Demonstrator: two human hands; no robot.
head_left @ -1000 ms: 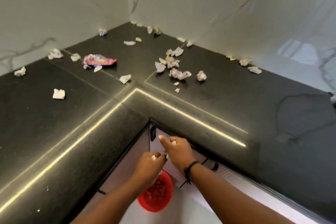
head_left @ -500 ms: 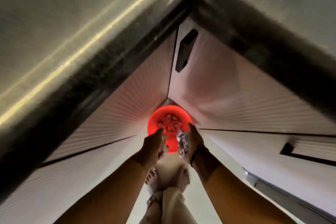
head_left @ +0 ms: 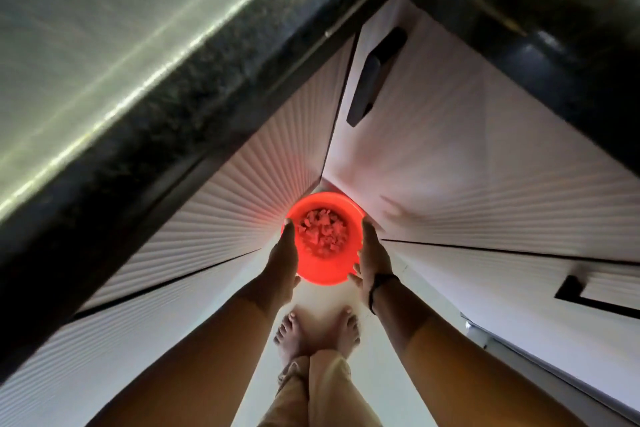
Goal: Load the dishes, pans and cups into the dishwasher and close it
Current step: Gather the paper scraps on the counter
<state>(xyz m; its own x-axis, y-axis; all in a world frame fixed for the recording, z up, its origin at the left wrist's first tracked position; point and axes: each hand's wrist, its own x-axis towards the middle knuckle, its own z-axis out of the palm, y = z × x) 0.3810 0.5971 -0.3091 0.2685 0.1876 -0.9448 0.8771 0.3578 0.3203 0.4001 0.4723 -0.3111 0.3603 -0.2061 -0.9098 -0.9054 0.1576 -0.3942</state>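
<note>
A red round bucket point(head_left: 332, 270) stands on the floor in the corner below the counter, with several crumpled paper scraps point(head_left: 322, 230) inside it. My left hand point(head_left: 282, 262) lies against the bucket's left side and my right hand point(head_left: 374, 258) against its right side, fingers pointing down along the wall. Whether the fingers curl under the bucket is hidden. No dishes, pans, cups or dishwasher can be seen.
The black countertop edge point(head_left: 207, 87) overhangs white ribbed cabinet doors point(head_left: 242, 204) that meet in a corner behind the bucket. A dark recessed handle point(head_left: 375, 76) sits on the right door. My bare feet point(head_left: 318, 329) stand on the pale floor just below the bucket.
The view dropped from the littered countertop to the floor. My hands dropped paper scraps into the bucket and moved to its two sides.
</note>
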